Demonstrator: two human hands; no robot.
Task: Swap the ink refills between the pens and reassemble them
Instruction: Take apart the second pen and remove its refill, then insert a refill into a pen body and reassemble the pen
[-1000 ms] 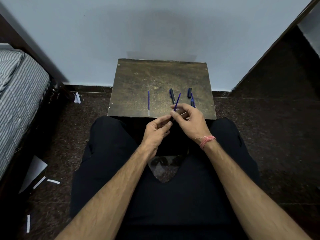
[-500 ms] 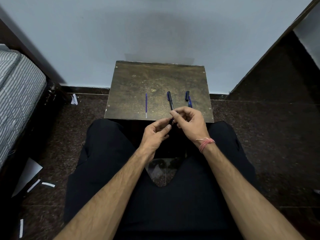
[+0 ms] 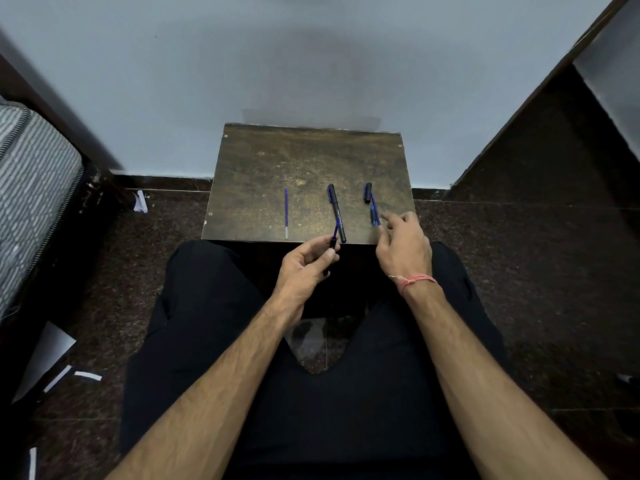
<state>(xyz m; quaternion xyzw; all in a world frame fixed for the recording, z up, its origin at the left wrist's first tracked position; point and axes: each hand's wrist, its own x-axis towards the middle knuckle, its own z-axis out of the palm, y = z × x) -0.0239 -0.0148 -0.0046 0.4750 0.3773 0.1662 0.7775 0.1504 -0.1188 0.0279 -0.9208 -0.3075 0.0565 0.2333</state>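
Observation:
My left hand [image 3: 306, 263] grips a dark pen barrel [image 3: 331, 249] at the table's near edge, and a blue refill [image 3: 336, 227] sticks up out of it. My right hand [image 3: 401, 245] hovers with fingers spread over the table's near right part, its fingertips next to a small blue pen piece [image 3: 374, 216]. A black capped pen [image 3: 336, 212] lies on the brown table [image 3: 304, 157]. Left of it lies a loose blue refill [image 3: 286, 212]. A black cap [image 3: 367, 192] with a blue part beside it rests at the right.
The small table stands against a pale wall. A bed [image 3: 31, 188] is at the left. Paper scraps [image 3: 72, 375] lie on the dark floor. A dark door frame [image 3: 540, 95] runs along the right.
My right hand has let go of the barrel and refill and moved right toward the pieces on the table. My left hand keeps holding the barrel with the refill in it.

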